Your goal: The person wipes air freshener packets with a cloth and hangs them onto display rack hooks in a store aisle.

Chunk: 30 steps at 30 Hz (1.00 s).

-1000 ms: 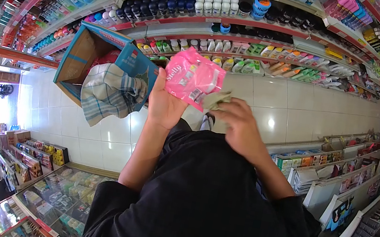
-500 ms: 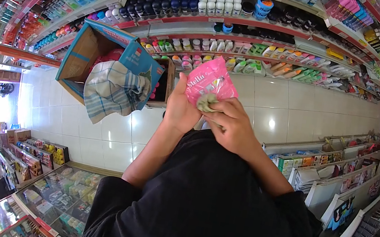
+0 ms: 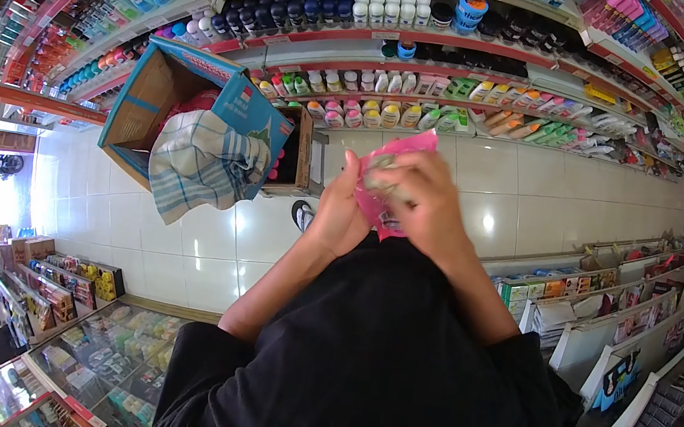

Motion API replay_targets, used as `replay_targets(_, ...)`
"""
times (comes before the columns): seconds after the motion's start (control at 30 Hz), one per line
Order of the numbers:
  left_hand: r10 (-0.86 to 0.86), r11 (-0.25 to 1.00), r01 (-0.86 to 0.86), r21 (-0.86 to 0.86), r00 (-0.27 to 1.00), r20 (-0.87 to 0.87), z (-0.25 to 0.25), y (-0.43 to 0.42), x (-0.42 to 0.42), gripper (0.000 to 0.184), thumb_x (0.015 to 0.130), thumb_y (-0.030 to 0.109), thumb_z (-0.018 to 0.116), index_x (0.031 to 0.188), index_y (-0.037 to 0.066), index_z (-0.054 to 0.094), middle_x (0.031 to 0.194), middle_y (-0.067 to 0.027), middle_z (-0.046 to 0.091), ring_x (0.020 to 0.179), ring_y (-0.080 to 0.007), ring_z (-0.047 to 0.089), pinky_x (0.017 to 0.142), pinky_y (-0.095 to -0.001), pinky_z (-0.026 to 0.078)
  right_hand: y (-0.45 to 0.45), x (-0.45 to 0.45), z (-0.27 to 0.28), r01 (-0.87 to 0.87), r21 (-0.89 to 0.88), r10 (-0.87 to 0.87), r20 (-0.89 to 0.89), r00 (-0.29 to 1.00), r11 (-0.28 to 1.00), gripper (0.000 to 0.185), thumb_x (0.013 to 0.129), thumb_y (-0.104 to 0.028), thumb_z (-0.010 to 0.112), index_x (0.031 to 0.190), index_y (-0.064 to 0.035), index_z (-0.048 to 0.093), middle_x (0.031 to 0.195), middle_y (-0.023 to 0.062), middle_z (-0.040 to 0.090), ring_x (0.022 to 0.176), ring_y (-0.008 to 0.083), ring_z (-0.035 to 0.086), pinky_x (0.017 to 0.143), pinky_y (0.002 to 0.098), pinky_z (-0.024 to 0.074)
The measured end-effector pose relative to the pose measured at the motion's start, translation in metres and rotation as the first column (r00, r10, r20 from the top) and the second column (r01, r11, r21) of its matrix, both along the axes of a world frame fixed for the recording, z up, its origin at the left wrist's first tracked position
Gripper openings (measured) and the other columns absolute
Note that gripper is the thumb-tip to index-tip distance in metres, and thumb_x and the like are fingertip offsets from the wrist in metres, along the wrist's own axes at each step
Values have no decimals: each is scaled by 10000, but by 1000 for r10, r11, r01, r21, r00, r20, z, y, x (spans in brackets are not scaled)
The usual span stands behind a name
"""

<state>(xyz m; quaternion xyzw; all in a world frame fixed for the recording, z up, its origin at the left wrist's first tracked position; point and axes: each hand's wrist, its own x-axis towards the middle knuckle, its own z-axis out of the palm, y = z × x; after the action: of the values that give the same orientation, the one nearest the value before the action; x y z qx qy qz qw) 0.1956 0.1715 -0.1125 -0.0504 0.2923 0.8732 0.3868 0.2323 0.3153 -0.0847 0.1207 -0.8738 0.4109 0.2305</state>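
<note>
A pink plastic packet is held upright and tilted in front of my body. My left hand grips it along its left side, thumb pointing up. Over the front of the packet is my right hand, slightly smeared by motion. Its fingers are bent round a small greyish-green cloth pressed against the packet. Most of the packet's print is covered by the right hand and cloth.
To the left, a blue cardboard box with a checked towel draped over its edge stands by a brown box. Shelves of bottles run ahead. Low racks stand right, a glass case lower left.
The packet has turned and come lower, nearer my body. My right hand has moved up across it with the cloth, covering the lettering. A sandalled foot now shows below the brown box.
</note>
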Motion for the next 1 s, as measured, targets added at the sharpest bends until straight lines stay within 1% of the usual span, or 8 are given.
replay_targets(0.07, 1, 1000, 0, 15, 999, -36, 6, -5, 1, 638, 989, 489, 229, 1347, -23, 360, 1328, -166, 462, 1219, -265, 474, 1041, -420, 374, 33, -8, -18, 217, 139, -213, -44, 976, 966, 181, 743, -39, 718, 906, -41, 640, 912, 90, 597, 865, 251, 582, 761, 327, 469)
replay_targets(0.13, 57, 998, -57, -6, 997, -57, 24, -2, 7, 640, 989, 492, 230, 1346, -22, 361, 1321, -165, 469, 1214, -264, 479, 1033, -417, 381, 55, -13, -14, 328, -211, -311, 109, 944, 921, 154, 751, -65, 725, 878, -59, 638, 887, 82, 607, 863, 253, 583, 761, 334, 462)
replay_targets(0.23, 86, 994, -91, -66, 993, -84, 14, -1, 2, 639, 988, 498, 234, 1343, -16, 367, 1307, -165, 482, 1199, -256, 493, 1013, -411, 398, 28, 0, 3, 269, -430, -240, 122, 963, 862, 181, 745, -106, 753, 871, -56, 633, 891, 90, 614, 831, 239, 590, 737, 325, 470)
replay_targets(0.37, -5, 998, 8, -65, 999, 43, 4, -6, 8, 640, 989, 500, 237, 1323, -24, 390, 1284, -168, 502, 1164, -245, 522, 980, -399, 424, -17, 1, 6, -56, -47, 52, -82, 995, 997, 208, 717, -85, 767, 858, -39, 621, 885, 101, 568, 810, 230, 575, 718, 334, 463)
replay_targets(0.5, 21, 996, -22, -92, 1000, -19, 4, 3, 10, 673, 989, 501, 217, 1289, -73, 401, 1280, -179, 503, 1172, -273, 515, 1004, -405, 415, 9, -15, -16, 113, -70, -117, -58, 991, 991, 195, 718, -71, 759, 838, -37, 610, 881, 100, 569, 809, 233, 574, 709, 332, 461)
replay_targets(0.6, 32, 996, -34, -84, 999, -24, 13, 5, 12, 678, 988, 502, 219, 1295, -79, 385, 1273, -186, 507, 1185, -276, 507, 1016, -423, 406, 23, -21, -17, 384, -281, -406, -25, 913, 880, 191, 712, -97, 762, 814, -53, 606, 848, 108, 558, 776, 280, 570, 665, 359, 457)
replay_targets(0.73, 75, 993, -68, -93, 995, 67, 9, 5, 8, 667, 978, 529, 208, 1297, -26, 393, 1273, -150, 498, 1192, -253, 494, 1025, -405, 389, -14, -5, -1, 58, -143, -70, -78, 995, 988, 246, 695, -149, 777, 833, -49, 599, 904, 119, 565, 830, 287, 563, 717, 370, 451)
replay_targets(1.0, 44, 999, -46, -18, 996, -77, 11, 15, 9, 590, 985, 518, 215, 1262, 39, 420, 1231, -84, 488, 1209, -205, 455, 1024, -368, 367, -15, -15, -20, 184, -159, -211, -175, 962, 970, 257, 688, -138, 775, 856, -63, 596, 925, 116, 545, 825, 295, 547, 709, 378, 442)
